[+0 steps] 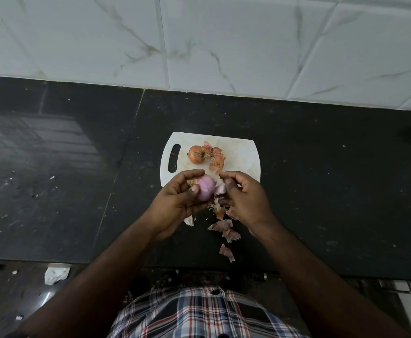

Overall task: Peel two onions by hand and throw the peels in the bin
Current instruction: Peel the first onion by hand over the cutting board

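Observation:
My left hand [175,203] grips a mostly peeled pink onion [205,189] just above the near edge of a white cutting board [243,157]. Close on its right, my right hand [244,196] pinches a pale flap of peel [221,189] still attached to that onion. A second onion [196,154], still in its orange-brown skin, lies on the board beside a torn strip of dry skin [216,158]. Several loose peels [225,228] lie on the black counter below my hands.
The black stone counter [77,167] runs left and right, backed by a white marble-tiled wall [224,45]. Small crumbs dot the counter. Below the counter's front edge, scraps of white paper [55,274] lie on the dark floor. A cabinet handle [405,287] shows at lower right.

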The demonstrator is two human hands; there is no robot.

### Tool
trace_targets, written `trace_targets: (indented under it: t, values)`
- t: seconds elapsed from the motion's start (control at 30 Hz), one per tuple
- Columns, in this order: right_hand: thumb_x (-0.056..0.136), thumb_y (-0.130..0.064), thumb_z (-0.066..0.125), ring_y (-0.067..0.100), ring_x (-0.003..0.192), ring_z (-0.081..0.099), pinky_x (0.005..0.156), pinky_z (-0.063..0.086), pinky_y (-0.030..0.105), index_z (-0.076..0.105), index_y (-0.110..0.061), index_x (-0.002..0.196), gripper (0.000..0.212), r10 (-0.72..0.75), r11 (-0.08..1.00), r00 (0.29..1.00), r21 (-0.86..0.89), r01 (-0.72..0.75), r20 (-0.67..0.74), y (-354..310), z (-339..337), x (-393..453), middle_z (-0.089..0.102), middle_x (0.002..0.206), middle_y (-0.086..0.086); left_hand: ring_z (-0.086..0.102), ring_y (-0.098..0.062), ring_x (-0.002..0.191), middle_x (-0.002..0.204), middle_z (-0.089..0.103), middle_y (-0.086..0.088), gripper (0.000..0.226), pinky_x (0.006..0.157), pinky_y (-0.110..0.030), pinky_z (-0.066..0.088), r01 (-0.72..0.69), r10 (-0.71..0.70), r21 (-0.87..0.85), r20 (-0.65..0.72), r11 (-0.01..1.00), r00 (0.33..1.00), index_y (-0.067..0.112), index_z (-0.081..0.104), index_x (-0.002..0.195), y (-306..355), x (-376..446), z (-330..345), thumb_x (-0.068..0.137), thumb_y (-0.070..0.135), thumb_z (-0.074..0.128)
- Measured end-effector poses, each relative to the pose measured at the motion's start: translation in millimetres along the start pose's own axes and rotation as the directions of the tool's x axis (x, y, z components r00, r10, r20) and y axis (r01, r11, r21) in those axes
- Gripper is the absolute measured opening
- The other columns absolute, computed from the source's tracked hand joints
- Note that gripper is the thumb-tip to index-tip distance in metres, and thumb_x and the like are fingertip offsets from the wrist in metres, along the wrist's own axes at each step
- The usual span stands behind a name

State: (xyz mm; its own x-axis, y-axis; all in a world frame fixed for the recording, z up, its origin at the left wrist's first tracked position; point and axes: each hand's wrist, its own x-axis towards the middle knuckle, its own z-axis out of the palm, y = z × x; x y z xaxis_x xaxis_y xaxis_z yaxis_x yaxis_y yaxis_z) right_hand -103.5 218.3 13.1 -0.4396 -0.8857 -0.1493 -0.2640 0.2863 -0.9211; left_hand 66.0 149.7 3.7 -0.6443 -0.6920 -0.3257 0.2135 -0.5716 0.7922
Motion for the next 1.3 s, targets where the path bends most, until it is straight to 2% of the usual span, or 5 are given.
trace_targets:
  t: [0.27,0.67,1.0,1.17,1.3]
  values:
    - [0.085,-0.011,0.076,0.007,0.087,0.072,0.081,0.061,0.036,0.077,-0.019,0.098,0.015,-0.079,0.997,0.997,-0.018,0.079,0.027,-7,2,-5,0.076,0.09,-0.007,0.067,-0.037,0.112,0.132,0.057,-0.026,0.053,0.093,-0.044,0.058,0.05,-0.05,-0.01,-0.084,0.999,0.995,0.007,0.055,0.131,-2,2,2,0.081,0.012,0.074]
    - [0.087,-0.013,0.073,0.0,0.078,0.065,0.073,0.051,0.013,0.079,-0.016,0.098,0.013,-0.097,0.939,0.994,-0.327,0.106,0.043,9,-6,-6,0.076,0.097,-0.003,0.07,-0.036,0.098,0.112,0.071,-0.019,0.046,0.086,-0.047,0.06,0.054,-0.074,-0.184,-0.107,0.982,0.991,0.005,0.053,0.128,10,-2,1,0.084,0.014,0.064]
    - [0.084,-0.039,0.076,0.0,0.114,0.059,0.095,0.046,0.017,0.059,-0.024,0.136,0.056,-0.113,0.969,0.973,-0.194,0.153,0.203,-20,5,-6,0.062,0.126,-0.016,0.07,-0.032,0.092,0.117,0.067,-0.022,0.051,0.091,-0.045,0.059,0.097,-0.108,-0.173,-0.058,0.98,0.992,0.001,0.048,0.138,7,0,4,0.089,0.011,0.062]
    - [0.091,-0.025,0.068,0.011,0.067,0.059,0.057,0.037,0.018,0.075,-0.014,0.089,0.013,-0.137,0.877,0.974,-0.436,0.203,0.178,-16,7,1,0.067,0.073,-0.004,0.07,-0.034,0.1,0.123,0.064,-0.024,0.051,0.095,-0.051,0.055,0.089,-0.095,-0.074,-0.08,0.993,0.992,0.005,0.051,0.133,5,0,2,0.085,0.011,0.067]
    - [0.093,-0.024,0.061,0.017,0.067,0.048,0.06,0.029,0.028,0.063,-0.016,0.079,0.016,-0.229,0.697,0.952,-0.648,0.307,0.204,-18,8,-1,0.051,0.071,-0.007,0.069,-0.035,0.103,0.126,0.059,-0.028,0.052,0.096,-0.049,0.056,0.026,-0.021,0.068,-0.071,0.997,0.997,0.007,0.054,0.131,3,0,0,0.082,0.011,0.07]
